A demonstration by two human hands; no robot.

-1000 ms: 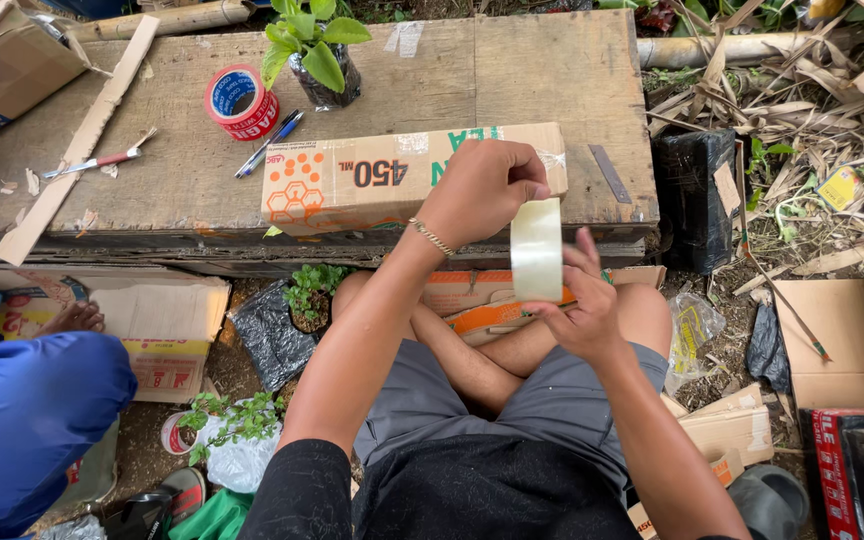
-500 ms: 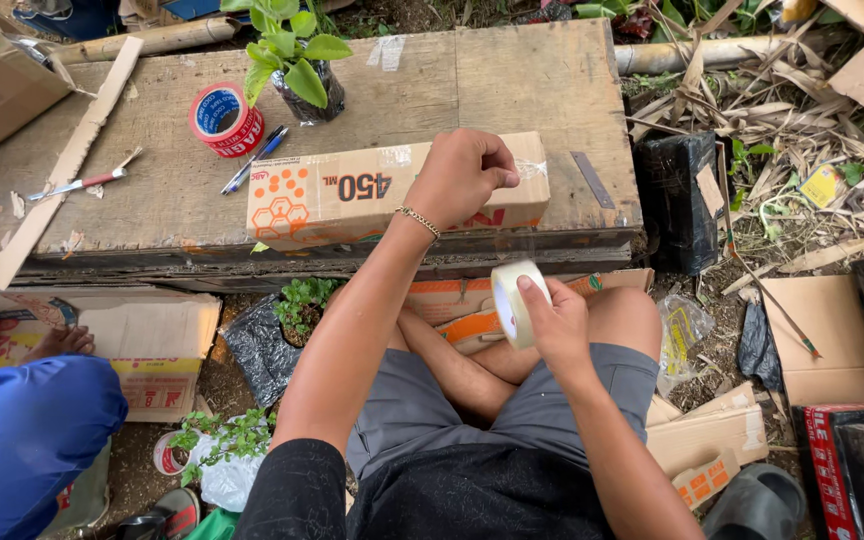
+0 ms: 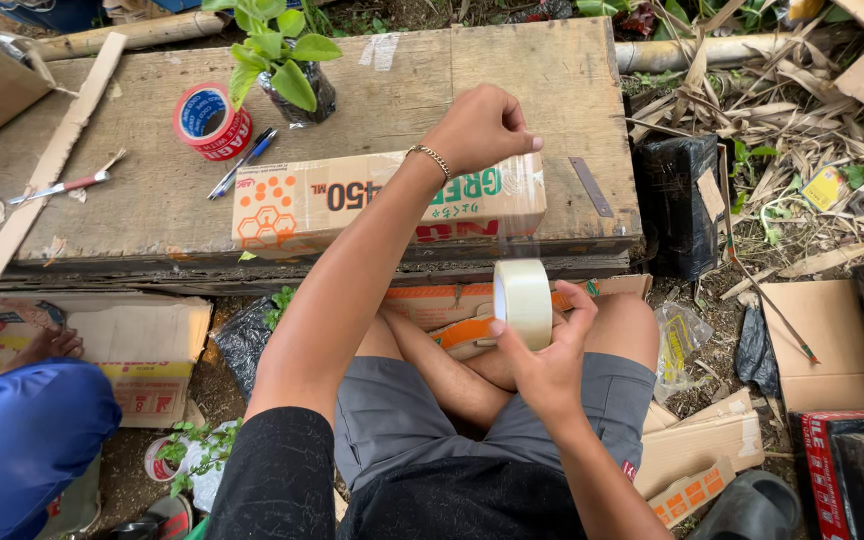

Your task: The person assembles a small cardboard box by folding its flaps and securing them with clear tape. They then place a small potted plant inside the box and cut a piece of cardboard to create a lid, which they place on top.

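A long cardboard box (image 3: 352,200) with orange print lies on the wooden plank table (image 3: 572,90) in front of me. My left hand (image 3: 482,128), a bracelet on its wrist, hovers closed over the box's right end and pinches the free end of a clear tape strip (image 3: 518,228). That strip runs down over the box's right end to a roll of clear packing tape (image 3: 522,300). My right hand (image 3: 544,365) grips the roll from below, just under the table's front edge and above my crossed legs.
On the table stand a red tape roll (image 3: 210,120), a small plant in a black bag (image 3: 287,70), two pens (image 3: 242,160), a cutter (image 3: 57,187) and a wood strip (image 3: 47,165). A black wrapped parcel (image 3: 687,200) sits at right. Another person in blue (image 3: 22,450) crouches at left.
My left hand has lifted off the box top and closed above its right end. My right hand has carried the roll down away from the box, drawing out tape.
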